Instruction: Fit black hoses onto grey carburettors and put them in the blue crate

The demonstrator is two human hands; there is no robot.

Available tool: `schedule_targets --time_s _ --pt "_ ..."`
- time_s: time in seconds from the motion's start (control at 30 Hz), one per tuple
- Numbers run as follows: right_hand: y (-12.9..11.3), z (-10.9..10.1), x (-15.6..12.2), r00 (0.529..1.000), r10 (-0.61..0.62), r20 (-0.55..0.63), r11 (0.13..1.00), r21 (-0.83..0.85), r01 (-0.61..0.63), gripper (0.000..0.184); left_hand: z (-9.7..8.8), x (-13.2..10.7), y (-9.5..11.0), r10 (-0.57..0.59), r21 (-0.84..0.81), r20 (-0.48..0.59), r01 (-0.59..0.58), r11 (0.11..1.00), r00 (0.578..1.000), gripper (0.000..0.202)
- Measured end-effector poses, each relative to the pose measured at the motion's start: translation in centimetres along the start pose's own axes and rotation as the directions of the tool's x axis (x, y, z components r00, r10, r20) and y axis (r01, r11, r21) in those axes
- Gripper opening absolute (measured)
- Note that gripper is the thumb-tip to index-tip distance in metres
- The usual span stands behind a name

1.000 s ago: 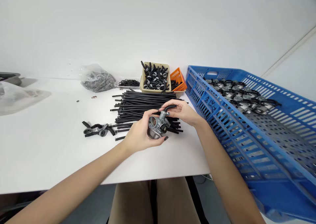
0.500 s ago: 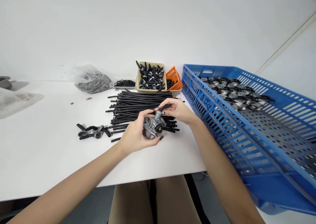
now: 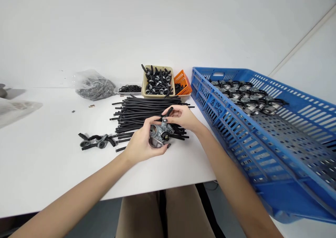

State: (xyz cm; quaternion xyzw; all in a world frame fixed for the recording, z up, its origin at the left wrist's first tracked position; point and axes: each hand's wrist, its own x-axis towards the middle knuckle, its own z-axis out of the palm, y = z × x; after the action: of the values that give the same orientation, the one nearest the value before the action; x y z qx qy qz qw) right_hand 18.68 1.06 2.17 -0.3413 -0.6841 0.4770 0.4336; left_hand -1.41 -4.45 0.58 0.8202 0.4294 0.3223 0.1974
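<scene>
A silver metal carburetor (image 3: 159, 135) is held above the table in my left hand (image 3: 140, 141), whose fingers and thumb wrap around its body. At the carburetor's top, my right hand (image 3: 181, 117) pinches the cap with its short black rubber tube (image 3: 170, 112). That tube points up and away between the fingers; part of the cap is hidden by them. Behind and beneath both hands lies a wide bundle of black hoses (image 3: 139, 110). To the left of my left hand rest several loose caps with black tubes (image 3: 102, 143).
On the right stands a large blue crate (image 3: 236, 126) with several carburetors (image 3: 249, 96) inside. Along the wall are a cream bin (image 3: 157, 95) of capped tubes, an orange basket (image 3: 187, 87), a tray of black rings (image 3: 130, 88) and a plastic bag (image 3: 96, 85) of small parts.
The black tube on the carburetor has turned from pointing right to pointing up and away, with my right fingers at the cap. My left hand keeps its hold; the view has shifted slightly.
</scene>
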Motion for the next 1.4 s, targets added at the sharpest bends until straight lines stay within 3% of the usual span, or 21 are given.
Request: schedule_targets --time_s 0.23,0.43,0.77,1.4 --pt "-0.6 0.3 0.0 0.999 0.044 -0.004 0.999 -0.016 -0.044 0.036 0.0 0.1 -0.2 -0.004 -0.028 0.011 0.004 1.0 1.0 0.08" --pt "-1.2 -0.8 -0.4 0.988 0.071 0.134 0.997 0.004 -0.072 0.037 0.0 0.1 -0.2 -0.008 -0.01 0.017 0.008 1.0 1.0 0.08" --pt "-0.2 -0.8 -0.1 0.993 0.055 0.108 0.994 0.089 -0.065 0.034 0.1 0.1 -0.3 0.013 -0.058 0.007 -0.013 0.998 1.0 0.081" --pt "-0.3 -1.1 0.0 0.991 0.034 0.129 0.997 0.058 -0.042 0.041 0.0 0.2 -0.4 0.015 -0.055 0.02 -0.014 0.998 1.0 0.08"
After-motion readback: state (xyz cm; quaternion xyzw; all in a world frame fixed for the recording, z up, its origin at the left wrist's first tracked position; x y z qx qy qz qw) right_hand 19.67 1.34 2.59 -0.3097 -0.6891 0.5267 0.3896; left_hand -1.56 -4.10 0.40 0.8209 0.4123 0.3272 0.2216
